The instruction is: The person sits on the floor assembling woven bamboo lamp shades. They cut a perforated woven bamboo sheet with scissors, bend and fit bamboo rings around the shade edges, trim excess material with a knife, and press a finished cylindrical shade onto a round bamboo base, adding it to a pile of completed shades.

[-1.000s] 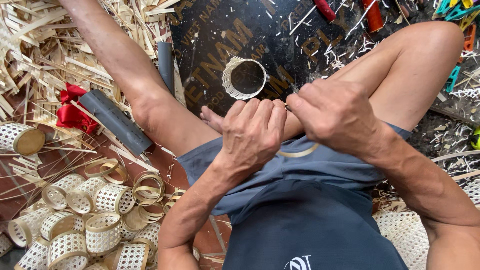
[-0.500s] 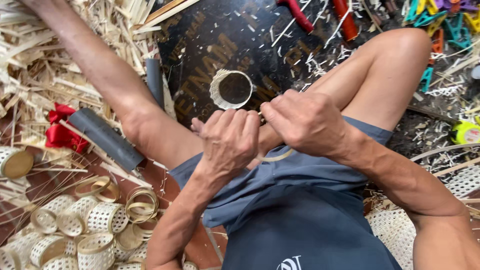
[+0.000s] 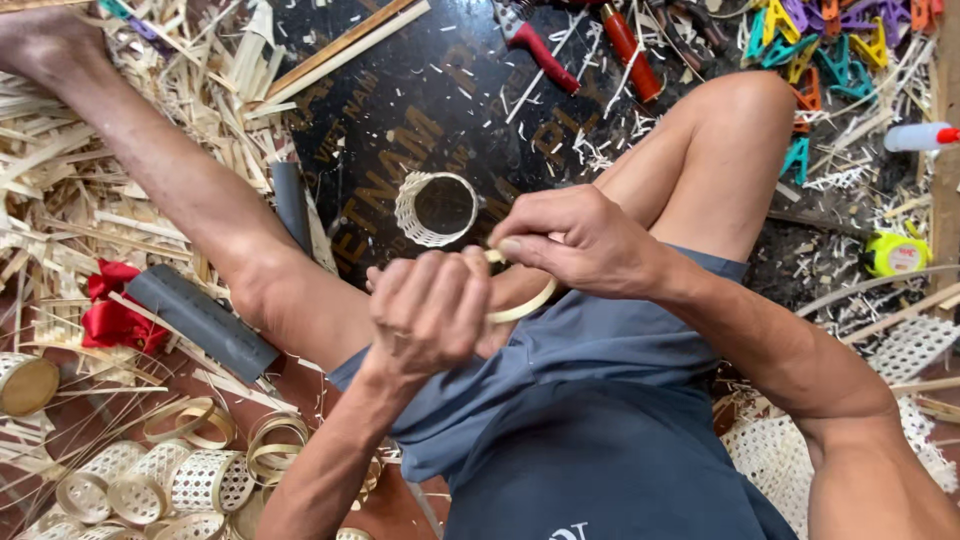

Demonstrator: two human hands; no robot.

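My left hand (image 3: 430,310) and my right hand (image 3: 580,243) meet above my lap, and both grip a thin pale bamboo ring (image 3: 528,305). The ring curves out below my right fingers; its upper part is hidden by my hands. Just beyond my hands a small woven bamboo cylinder (image 3: 436,208) stands upright on a dark board (image 3: 400,100). I sit with my bare legs spread to either side of that board.
Several woven cylinders (image 3: 205,482) and loose bamboo rings (image 3: 275,440) lie at lower left. A grey tube (image 3: 200,320), red cloth (image 3: 115,310) and bamboo shavings are at left. Red-handled tools (image 3: 630,45), coloured clips (image 3: 820,50), a tape measure (image 3: 897,253) and woven mesh (image 3: 780,460) are at right.
The view has shifted, so my hands sit lower in it. My hands have parted slightly, and more of the ring shows between them.
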